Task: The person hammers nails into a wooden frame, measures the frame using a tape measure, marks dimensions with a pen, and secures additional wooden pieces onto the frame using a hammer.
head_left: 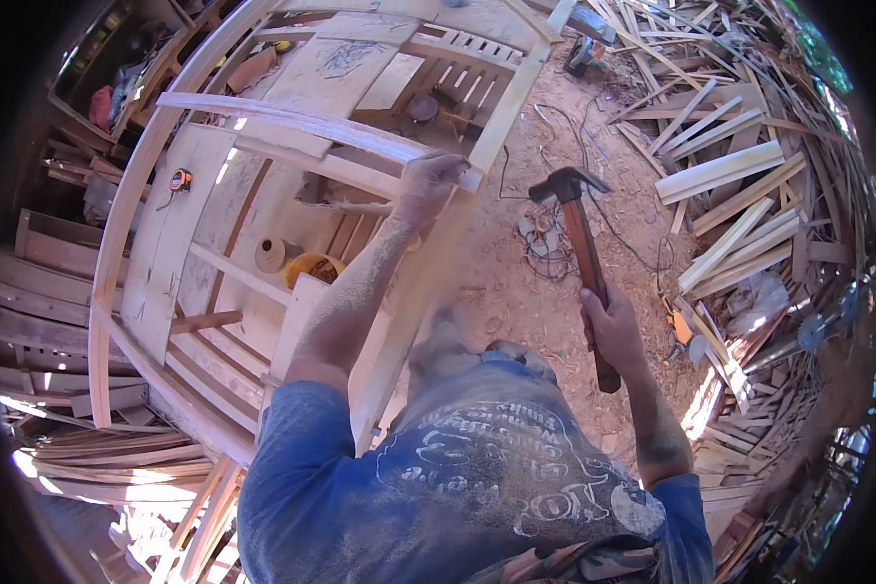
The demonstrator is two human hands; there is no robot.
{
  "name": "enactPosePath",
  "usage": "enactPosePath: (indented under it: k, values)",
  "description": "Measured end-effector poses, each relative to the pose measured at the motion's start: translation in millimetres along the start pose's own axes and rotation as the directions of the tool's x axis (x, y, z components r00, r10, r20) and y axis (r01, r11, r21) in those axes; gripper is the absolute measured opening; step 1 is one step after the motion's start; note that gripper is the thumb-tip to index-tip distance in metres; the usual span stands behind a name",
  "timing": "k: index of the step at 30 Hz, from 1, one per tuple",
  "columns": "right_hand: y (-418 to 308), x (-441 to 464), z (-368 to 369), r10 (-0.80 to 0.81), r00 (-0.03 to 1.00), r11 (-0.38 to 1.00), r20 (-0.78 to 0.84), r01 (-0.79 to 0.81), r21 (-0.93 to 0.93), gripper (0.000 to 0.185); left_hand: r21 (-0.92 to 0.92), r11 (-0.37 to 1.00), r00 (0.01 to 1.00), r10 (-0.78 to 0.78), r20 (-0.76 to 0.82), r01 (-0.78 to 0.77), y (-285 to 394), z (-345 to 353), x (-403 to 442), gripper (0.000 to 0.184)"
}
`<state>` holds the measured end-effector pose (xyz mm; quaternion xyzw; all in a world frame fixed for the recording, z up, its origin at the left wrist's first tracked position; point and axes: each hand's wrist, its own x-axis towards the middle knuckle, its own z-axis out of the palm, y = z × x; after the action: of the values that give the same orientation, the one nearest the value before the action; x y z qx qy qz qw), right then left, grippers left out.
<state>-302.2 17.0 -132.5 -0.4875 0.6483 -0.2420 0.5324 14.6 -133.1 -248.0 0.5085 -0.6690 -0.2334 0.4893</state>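
My right hand is wrapped round the wooden handle of a claw hammer, whose dark metal head is at the top, over the floor. My left hand is at the end of a pale wooden slat, close to where it meets the long edge rail of a wooden frame. Its fingers are pinched together; whatever is between them is too small to make out. The slat lies across the frame, left of the hammer.
An orange tape measure lies on a board at the left. A yellow bowl and a roll sit inside the frame. Cables run over the dusty floor. Offcuts are heaped at the right.
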Motion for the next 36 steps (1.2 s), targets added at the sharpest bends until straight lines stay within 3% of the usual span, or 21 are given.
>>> enactPosePath:
  k: [3, 6, 9, 12, 13, 16, 19, 22, 26, 28, 30, 31, 33, 34, 35, 36]
  values:
    - [-70.2, -12.8, 3.5, -0.246, 0.966, 0.966, -0.078, 0.237, -0.104, 0.023, 0.004, 1.0, 1.0, 0.023, 0.013, -0.024, 3.0, -0.1, -5.4, 0.015]
    - [-117.1, -18.4, 9.0, -0.576, 0.809, 0.79, -0.117, 0.513, -0.336, 0.021, -0.003, 0.998, 0.998, 0.057, 0.024, -0.056, 3.9, -1.2, -1.2, 0.017]
    - [-129.2, -14.1, 32.6, -0.582, 0.804, 0.764, -0.118, 0.492, -0.418, 0.02, -0.004, 0.998, 0.997, 0.064, 0.046, -0.064, 2.0, -2.4, -3.8, 0.017]
    - [-85.6, 18.8, 52.2, -0.611, 0.792, 0.667, 0.005, 0.518, -0.536, 0.021, 0.001, 0.997, 0.997, 0.076, 0.029, -0.076, 4.6, -2.0, -2.3, 0.018]
    - [-77.5, 29.4, 55.8, -0.495, 0.868, 0.681, 0.045, 0.42, -0.6, 0.023, 0.005, 0.997, 0.997, 0.08, 0.021, -0.081, 6.4, -1.7, -3.2, 0.018]
    - [-108.9, 16.3, 50.1, -0.309, 0.951, 0.808, -0.018, 0.252, -0.532, 0.024, 0.021, 0.997, 0.997, 0.075, 0.035, -0.076, 4.8, -1.6, -3.9, 0.019]
    - [-138.4, -7.4, 50.5, -0.458, 0.875, 0.817, -0.155, 0.347, -0.46, 0.021, -0.014, 0.997, 0.996, 0.073, 0.051, -0.072, 8.4, -3.0, -3.1, 0.019]
    - [-126.8, -2.3, 55.3, -0.567, 0.803, 0.784, -0.181, 0.459, -0.419, 0.023, 0.013, 0.995, 0.995, 0.097, 0.027, -0.097, 5.5, -1.2, -1.9, 0.027]
    - [-67.6, 36.3, 54.0, -0.349, 0.937, 0.777, -0.006, 0.286, -0.561, 0.028, 0.016, 0.996, 0.991, 0.086, 0.107, -0.088, 9.4, -5.6, -5.9, 0.027]
    - [-74.7, 30.9, 45.1, -0.382, 0.92, 0.818, -0.087, 0.293, -0.495, 0.032, 0.008, 0.99, 0.988, 0.14, 0.064, -0.141, 4.4, -3.6, -0.1, 0.024]
    - [-66.7, 12.8, 39.2, -0.429, 0.884, 0.854, -0.184, 0.33, -0.403, 0.03, 0.093, 0.981, 0.969, 0.151, 0.195, -0.172, -6.1, -15.3, 6.3, 0.019]
    - [-65.8, 7.9, 33.2, -0.334, 0.922, 0.914, -0.195, 0.266, -0.306, 0.029, 0.136, 0.971, 0.955, 0.159, 0.25, -0.197, -4.6, -26.7, 20.8, 0.017]
    - [-57.8, -5.4, 24.0, -0.103, 0.98, 0.991, -0.169, 0.086, -0.104, 0.027, 0.321, 0.925, 0.976, 0.166, 0.14, -0.203, -1.0, -57.1, 47.8, 0.015]
    - [-51.3, -7.1, 23.5, -0.074, 0.983, 0.996, -0.166, 0.064, -0.065, 0.026, 0.491, 0.819, 0.954, 0.272, 0.123, -0.296, -17.4, -66.5, 63.0, 0.012]
    - [-42.8, -7.1, 24.1, -0.043, 0.986, 0.999, -0.159, 0.039, -0.027, 0.025, 0.591, 0.748, 0.953, 0.249, 0.174, -0.303, -29.6, -77.7, 71.4, 0.027]
    - [-35.5, -6.7, 24.8, -0.019, 0.988, 1.0, -0.153, 0.02, 0.007, 0.024, 0.625, 0.741, 0.965, 0.128, 0.231, -0.248, -47.0, -82.3, 73.6, 0.028]
